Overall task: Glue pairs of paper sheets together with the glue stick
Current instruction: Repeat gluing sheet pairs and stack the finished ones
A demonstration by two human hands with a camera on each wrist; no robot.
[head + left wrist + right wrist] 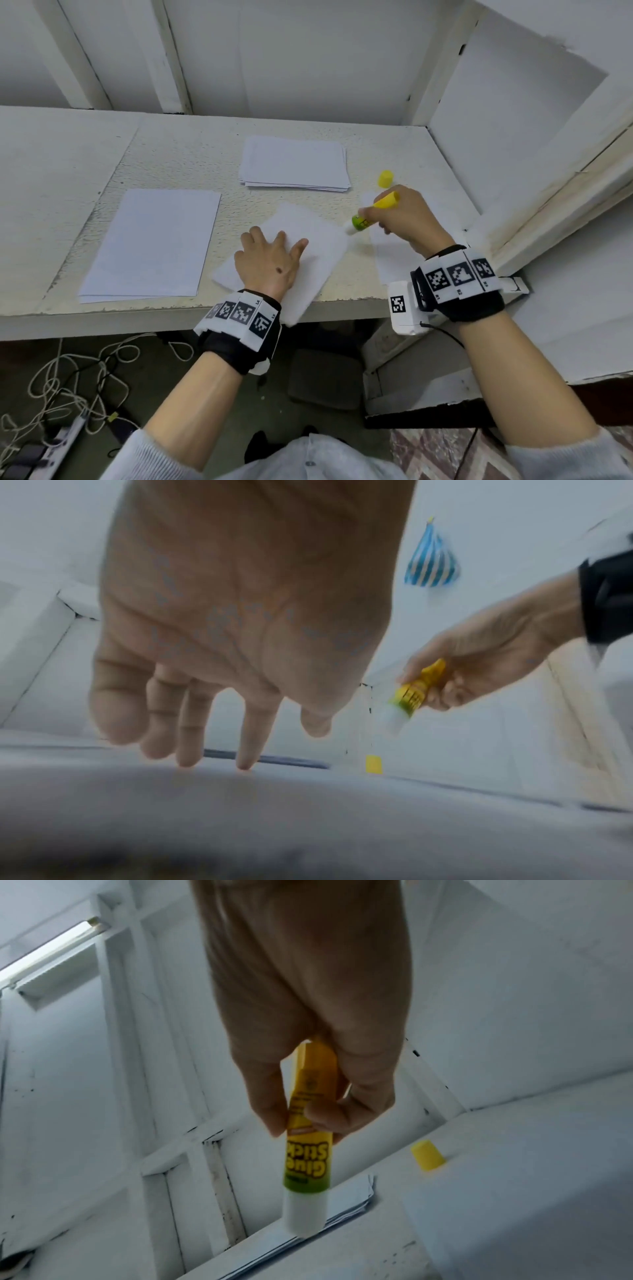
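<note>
A person at a white table (pixel 178 161) works on a sheet of paper (pixel 315 236) lying askew at the near edge, one corner hanging over it. The left hand (pixel 269 260) lies flat on that sheet with fingers straight and spread, fingertips (pixel 245 764) pressing down on the paper. Just right of the sheet, the right hand (pixel 404 222) grips an uncapped yellow-and-green glue stick (pixel 371 214), fingers (pixel 270 1107) and thumb curled round its barrel. The stick tilts down to the left, its white glue end at the sheet's right edge; whether it touches the paper cannot be told. The yellow cap (pixel 386 178) stands on the table just beyond the right hand. Another sheet (pixel 394 260) lies under that hand, right of the pressed one. A loose stack of paper (pixel 294 162) sits beyond the pressed sheet, and a neat pile (pixel 154 240) lies left of it. Both wrists wear black bands with printed markers (pixel 239 313). Cables (pixel 68 373) trail on the floor below the table.
</note>
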